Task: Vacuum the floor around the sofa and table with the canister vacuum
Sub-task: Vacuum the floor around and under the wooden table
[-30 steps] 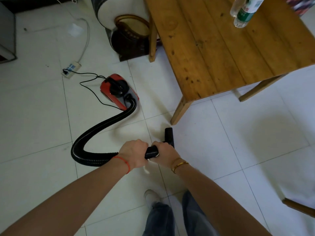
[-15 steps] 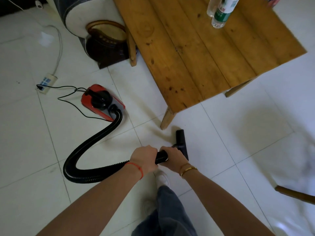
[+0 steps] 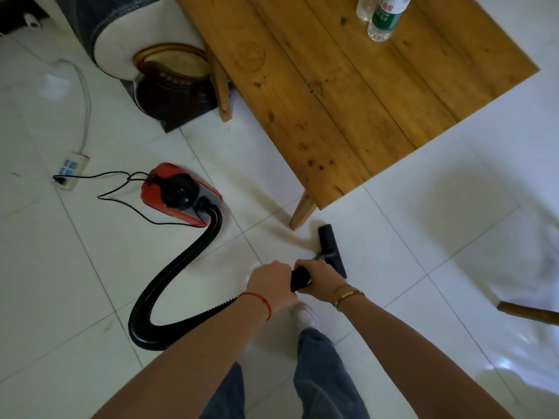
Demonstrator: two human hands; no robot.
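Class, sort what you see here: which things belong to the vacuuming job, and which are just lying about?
Part of the job:
left hand and right hand, both gripping the wand
nozzle
hose
canister
power strip
floor
table
sofa

Lying about:
bottles on the table

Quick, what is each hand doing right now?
Left hand: grips the black vacuum handle.
Right hand: grips the same handle, just ahead of the left, nearer the floor nozzle.
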